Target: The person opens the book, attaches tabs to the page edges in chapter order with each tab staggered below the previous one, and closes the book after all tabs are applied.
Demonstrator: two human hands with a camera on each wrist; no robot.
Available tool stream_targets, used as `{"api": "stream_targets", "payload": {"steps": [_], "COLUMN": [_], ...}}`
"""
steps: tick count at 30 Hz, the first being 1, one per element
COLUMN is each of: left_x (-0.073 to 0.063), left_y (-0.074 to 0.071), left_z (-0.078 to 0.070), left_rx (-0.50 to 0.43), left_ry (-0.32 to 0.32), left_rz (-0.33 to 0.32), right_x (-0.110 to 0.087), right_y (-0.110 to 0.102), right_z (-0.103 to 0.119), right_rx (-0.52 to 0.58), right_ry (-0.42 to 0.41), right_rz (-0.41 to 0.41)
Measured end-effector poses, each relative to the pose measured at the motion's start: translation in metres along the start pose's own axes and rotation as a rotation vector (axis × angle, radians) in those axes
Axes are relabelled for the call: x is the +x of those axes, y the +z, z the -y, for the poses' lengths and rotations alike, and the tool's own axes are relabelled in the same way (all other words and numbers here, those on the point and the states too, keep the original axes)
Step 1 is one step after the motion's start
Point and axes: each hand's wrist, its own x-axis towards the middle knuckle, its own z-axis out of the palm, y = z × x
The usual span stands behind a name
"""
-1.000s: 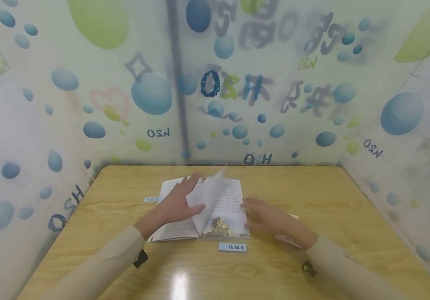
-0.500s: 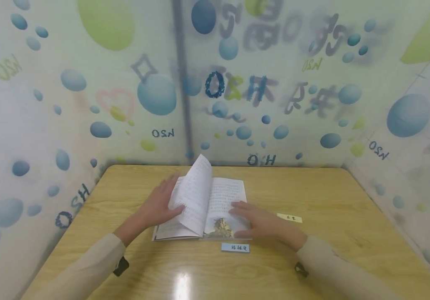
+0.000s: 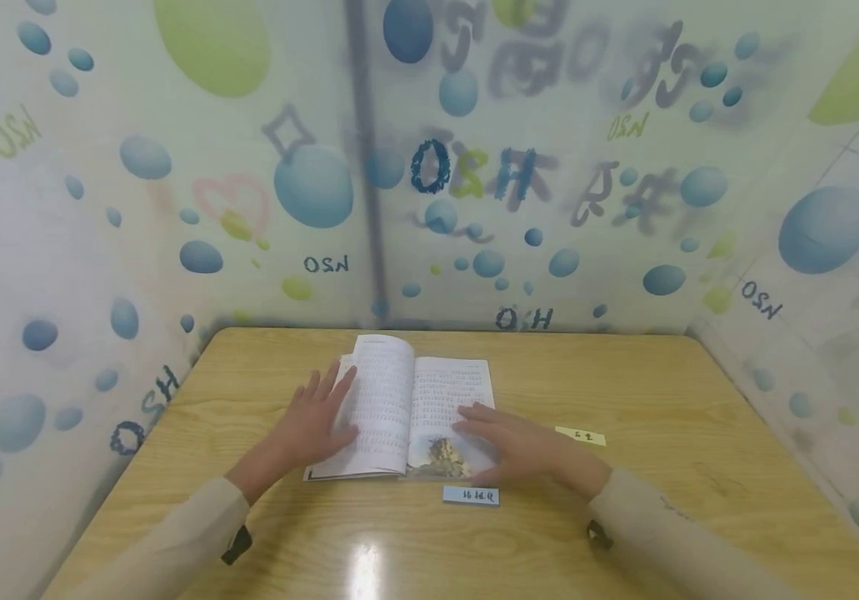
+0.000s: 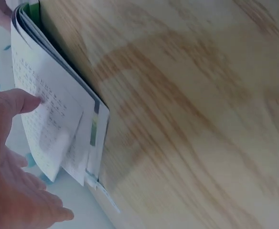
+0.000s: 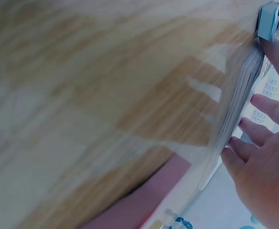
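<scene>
The book (image 3: 453, 396) lies open on the worktop (image 3: 504, 550), just past the blue strip (image 3: 471, 497). My left grip (image 3: 307, 427) and right grip (image 3: 521, 443) are spread, pinching nothing. Its pages (image 3: 384, 408) look light, floppy and easy to tear; I should hold their outer edges.

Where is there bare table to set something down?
Bare table lies between the yellow slip and the right edge, and in front of the blue slip, between the sleeves. It's crowded around the book: left hand at its left side, right hand at its right.
</scene>
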Motion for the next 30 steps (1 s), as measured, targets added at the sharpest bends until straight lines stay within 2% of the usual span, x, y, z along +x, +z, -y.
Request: {"api": "stream_targets", "payload": {"steps": [5,11,16,22,26,30], "left_x": [0.009,0.024,0.033,0.036,0.036,0.037], "left_y": [0.009,0.024,0.031,0.035,0.037,0.037], "left_z": [-0.017,-0.041,-0.058,-0.066,-0.065,-0.065], "left_rx": [-0.022,0.019,0.072,0.107,0.141,0.133], "left_ry": [0.091,0.123,0.149,0.110,0.089,0.079], "left_rz": [0.017,0.157,0.255,0.339,0.367,0.388], "right_x": [-0.001,0.000,0.002,0.002,0.000,-0.002], "right_y": [-0.002,-0.005,-0.008,-0.012,-0.015,-0.016], "right_z": [-0.001,0.002,0.004,0.007,0.010,0.009], "right_rx": [-0.001,0.021,0.047,0.082,0.085,0.098], "right_ry": [-0.005,-0.009,0.023,0.056,0.071,0.071], "right_rz": [0.006,0.017,0.048,0.065,0.069,0.072]}}
